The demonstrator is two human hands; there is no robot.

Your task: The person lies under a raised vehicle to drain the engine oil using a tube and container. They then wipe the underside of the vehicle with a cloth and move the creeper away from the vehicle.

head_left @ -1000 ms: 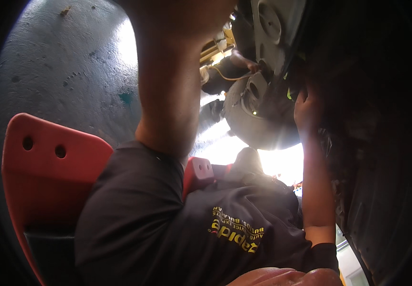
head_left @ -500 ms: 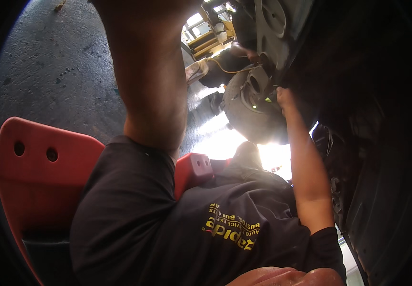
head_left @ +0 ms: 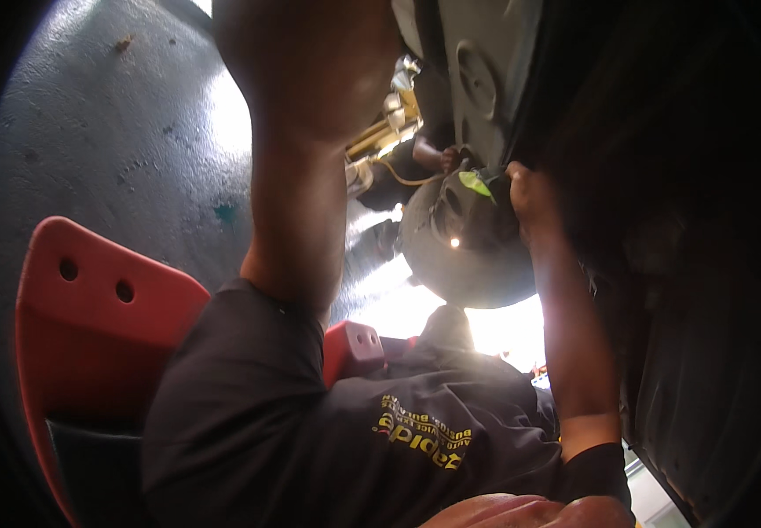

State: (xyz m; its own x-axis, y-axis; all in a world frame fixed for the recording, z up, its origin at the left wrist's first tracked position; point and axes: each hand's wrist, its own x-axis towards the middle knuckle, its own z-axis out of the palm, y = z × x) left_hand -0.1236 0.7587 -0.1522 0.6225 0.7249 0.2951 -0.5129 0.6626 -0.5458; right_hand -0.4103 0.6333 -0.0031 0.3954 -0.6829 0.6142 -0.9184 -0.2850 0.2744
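My right hand is raised beside the dark underside of a vehicle. Its fingers are curled closed, but whatever they hold is lost in shadow. Just left of it is a bright yellow-green patch, and below that a large round tyre with a small shining spot near its middle. My left arm stretches up past the top edge, so its hand is out of sight. Another person's hand touches the top of the tyre area, next to a pale panel with an oval recess.
I lie on a creeper with a red head end and dark padding. A grey, worn floor extends to the left. Near the other person runs a yellow hose or cable, with yellow framework behind. Strong light glares beyond the tyre.
The view has shifted, so the tyre and panel sit lower. My left arm appears farther right. More of the yellow-green patch shows beside my right hand, which stays closed at nearly the same place.
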